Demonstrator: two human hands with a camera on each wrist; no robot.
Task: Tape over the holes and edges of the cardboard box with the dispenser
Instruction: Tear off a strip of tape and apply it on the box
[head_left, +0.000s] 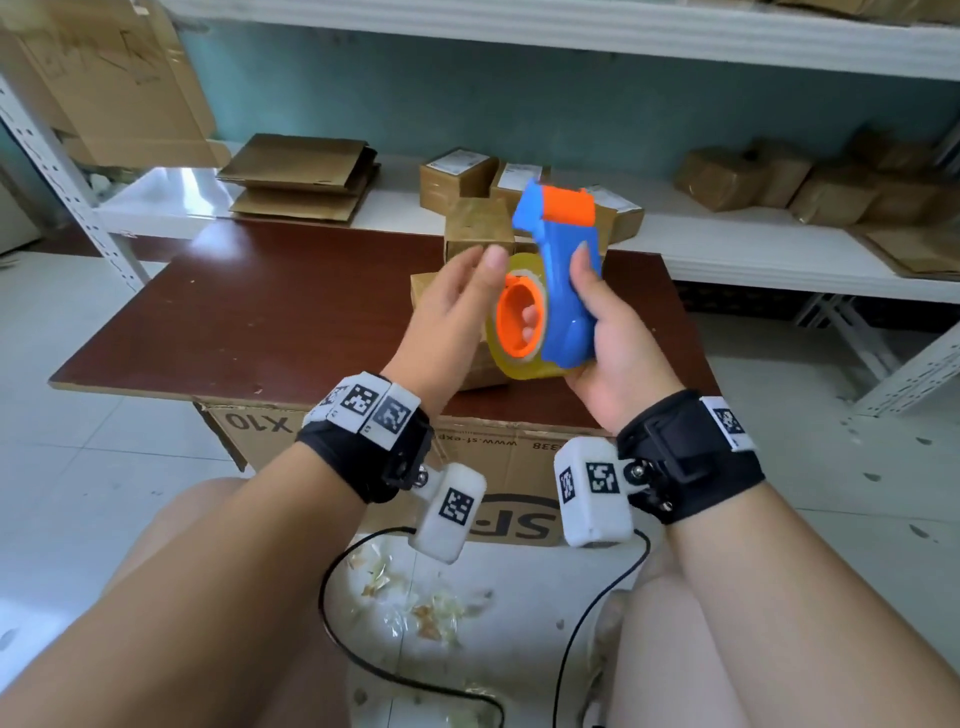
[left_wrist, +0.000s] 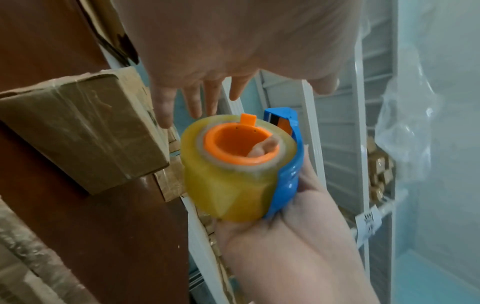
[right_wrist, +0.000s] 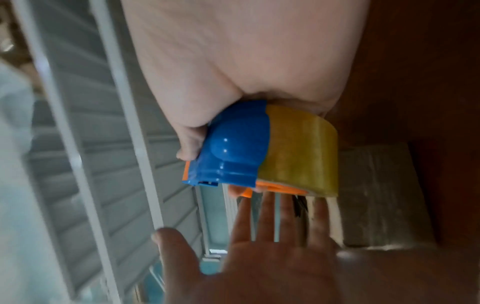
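Prep step, no tape laid yet. Right hand (head_left: 618, 353) is wrapping its grip round the blue dispenser (head_left: 563, 270), held up above the worktop (head_left: 260, 322), fingers poking through the orange core. Left hand (head_left: 457, 306) is hovering beside the tape roll (left_wrist: 228, 181), fingers spread, holding nothing. Cardboard box (head_left: 478, 226) is sitting on the worktop behind. Next move likely calls for finding and pulling the tape's free end.

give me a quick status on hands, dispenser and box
Right hand grips dispenser, held in the air. Left hand open beside tape roll. Cardboard box on table, untouched. Nothing in the way.
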